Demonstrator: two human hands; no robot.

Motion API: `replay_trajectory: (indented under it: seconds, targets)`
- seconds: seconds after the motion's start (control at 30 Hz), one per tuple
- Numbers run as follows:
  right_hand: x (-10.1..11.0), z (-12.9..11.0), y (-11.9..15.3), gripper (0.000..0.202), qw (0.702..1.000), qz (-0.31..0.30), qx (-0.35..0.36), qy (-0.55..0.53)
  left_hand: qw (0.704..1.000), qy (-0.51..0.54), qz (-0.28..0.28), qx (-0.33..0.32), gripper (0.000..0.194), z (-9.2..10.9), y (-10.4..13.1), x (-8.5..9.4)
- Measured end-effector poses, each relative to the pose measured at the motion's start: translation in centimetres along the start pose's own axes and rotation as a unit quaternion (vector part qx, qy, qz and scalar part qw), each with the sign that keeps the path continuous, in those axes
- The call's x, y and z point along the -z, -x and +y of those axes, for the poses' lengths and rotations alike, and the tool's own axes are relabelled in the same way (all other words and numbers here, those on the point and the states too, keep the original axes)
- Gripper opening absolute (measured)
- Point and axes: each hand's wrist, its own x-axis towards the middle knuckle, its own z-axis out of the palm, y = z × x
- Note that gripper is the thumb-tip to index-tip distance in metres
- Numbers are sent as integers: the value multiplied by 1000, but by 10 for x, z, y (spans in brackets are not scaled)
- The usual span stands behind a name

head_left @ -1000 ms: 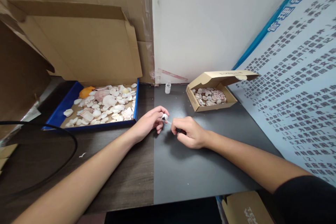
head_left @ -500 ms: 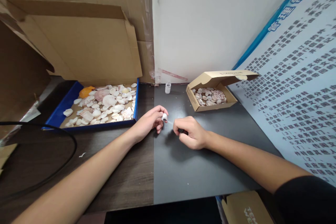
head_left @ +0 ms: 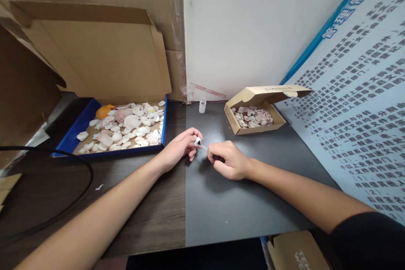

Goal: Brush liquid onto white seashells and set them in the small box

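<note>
My left hand (head_left: 181,147) pinches a small white shell (head_left: 198,141) between thumb and fingertips; a dark patch shows on the shell. Closed around a small black-handled brush (head_left: 218,158), my right hand (head_left: 229,160) covers most of it. The brush's thin pale stem points left, its tip at or very near the shell; whether they touch I cannot tell. Beyond the hands stands a small clear bottle (head_left: 202,106) with a white label, upright and with no cap visible on it.
On the left, a blue-edged open box (head_left: 165,124) holds many white shells and an orange one. A smaller cardboard box (head_left: 232,122) of shells stands on the right with its lid raised. A black cable (head_left: 90,173) loops over the table's left side. A printed poster (head_left: 357,105) lines the right.
My right hand has shifted slightly left, bringing the brush tip closer to the shell. A dark patch now shows more plainly on the shell. My left hand stays in place.
</note>
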Motion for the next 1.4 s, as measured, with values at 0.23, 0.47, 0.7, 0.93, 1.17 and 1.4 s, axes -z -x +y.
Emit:
replay_trajectory:
  seconds: [0.23,0.47,0.7,0.93,1.17,1.4]
  targets:
    - [-1,0,0,10,999,29,-8,16,1000,2,-12,3,14,0,-1,1]
    - [0,1,1,13,999,31,6,19,1000,-2,-5,-4,14,0,0,-1]
    - [-2,1,0,11,998,34,-9,49,1000,7,9,-1,11,2,0,-2]
    - [-1,0,1,12,998,53,5,35,1000,-1,4,0,12,1,0,-1]
    - [-2,3,2,11,999,10,-10,36,1000,-5,-2,-9,11,-1,-2,-1]
    - [2,-8,-5,9,998,38,-34,29,1000,-22,-2,-20,12,-2,-3,-1]
